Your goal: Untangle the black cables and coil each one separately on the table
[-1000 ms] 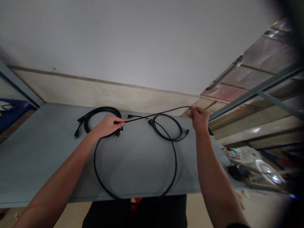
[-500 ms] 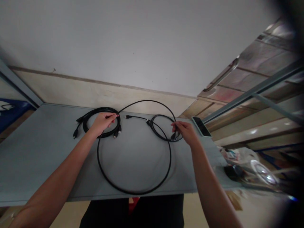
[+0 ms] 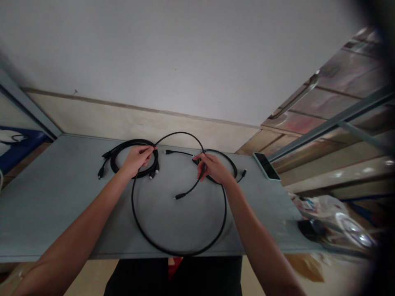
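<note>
A long black cable [image 3: 180, 253] forms a wide loop that hangs over the front part of the table. My left hand [image 3: 138, 158] pinches it at the loop's left side, above a coiled black cable [image 3: 115, 164] with several plugs at its ends. My right hand [image 3: 211, 167] is closed on the same cable at the right side. From that hand a short end with a plug [image 3: 180, 196] dangles inside the loop. Partly behind my right hand lies a second coil [image 3: 231, 160], with one plug to its left and one to its right.
A grey table [image 3: 61, 205] stands against the wall. A phone [image 3: 267, 166] lies at its right back corner, by a metal frame bar [image 3: 327, 123]. Beyond the right edge are a dark round object [image 3: 310, 230] and a plastic bag [image 3: 331, 205]. Something blue [image 3: 33, 142] is at far left.
My right hand has moved left with the cable, narrowing the upper arc. The plug end now hangs inside the loop. My left hand keeps its hold.
</note>
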### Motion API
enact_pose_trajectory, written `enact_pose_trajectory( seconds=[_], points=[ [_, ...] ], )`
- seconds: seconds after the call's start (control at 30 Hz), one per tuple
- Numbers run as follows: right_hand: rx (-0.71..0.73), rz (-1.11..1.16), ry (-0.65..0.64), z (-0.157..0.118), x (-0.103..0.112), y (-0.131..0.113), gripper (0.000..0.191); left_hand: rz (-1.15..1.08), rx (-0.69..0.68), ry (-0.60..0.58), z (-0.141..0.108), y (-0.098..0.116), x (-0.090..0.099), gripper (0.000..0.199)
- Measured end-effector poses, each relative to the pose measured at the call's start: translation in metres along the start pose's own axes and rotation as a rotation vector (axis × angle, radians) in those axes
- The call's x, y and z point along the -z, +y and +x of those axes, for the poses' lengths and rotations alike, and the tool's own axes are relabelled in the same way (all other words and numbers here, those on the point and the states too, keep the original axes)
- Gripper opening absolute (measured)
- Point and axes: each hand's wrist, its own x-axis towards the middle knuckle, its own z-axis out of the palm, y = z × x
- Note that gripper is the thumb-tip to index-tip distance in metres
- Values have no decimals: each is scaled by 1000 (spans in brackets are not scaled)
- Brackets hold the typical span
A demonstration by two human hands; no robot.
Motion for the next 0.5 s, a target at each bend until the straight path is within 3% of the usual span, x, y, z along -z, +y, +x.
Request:
enact_pose_trajectory(
  seconds=[0.13,0.27,0.4,0.5],
  points=[
    [50,248,34,15,-11,11,31,-94,-5,-94,0,1,0,35],
    [235,499,156,15,-8,15,31,-131,70,-207,0,-6,-5,36],
    [357,592,234,9,-4,14,30,-36,142,-274,-7,-18,-21,38],
    [355,604,197,5,-14,15,30,23,122,-312,-15,-20,-35,46]
  ],
)
